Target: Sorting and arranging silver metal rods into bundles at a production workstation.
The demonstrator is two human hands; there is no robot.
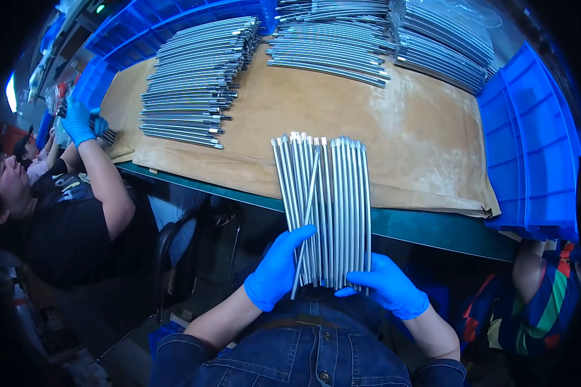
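A: What is held by the two hands?
B: A flat bundle of slim metal rods [336, 213] is held between them, its upper ends seen against the brown sheet [426, 155] and its lower ends in front of the denim clothing [323, 351].

A: How is it gripped on the left?
B: The lower left side is clasped by the gloved left hand [274, 271], partly closed, with the thumb laid across the front.

A: And on the right?
B: The lower right corner is pinched by the right hand [390, 287], its thumb over the front; what is done by the fingers behind cannot be told.

A: Are the rods all aligned?
B: Mostly; one is slanted across the front on the left side.

A: What is seen around them?
B: More rods are laid in a long left row [193, 84] and a middle stack [329, 48]. The sheet is flanked on the right by a blue bin [532, 142]. At far left, some rods are held in a co-worker's gloved hands [81, 122].
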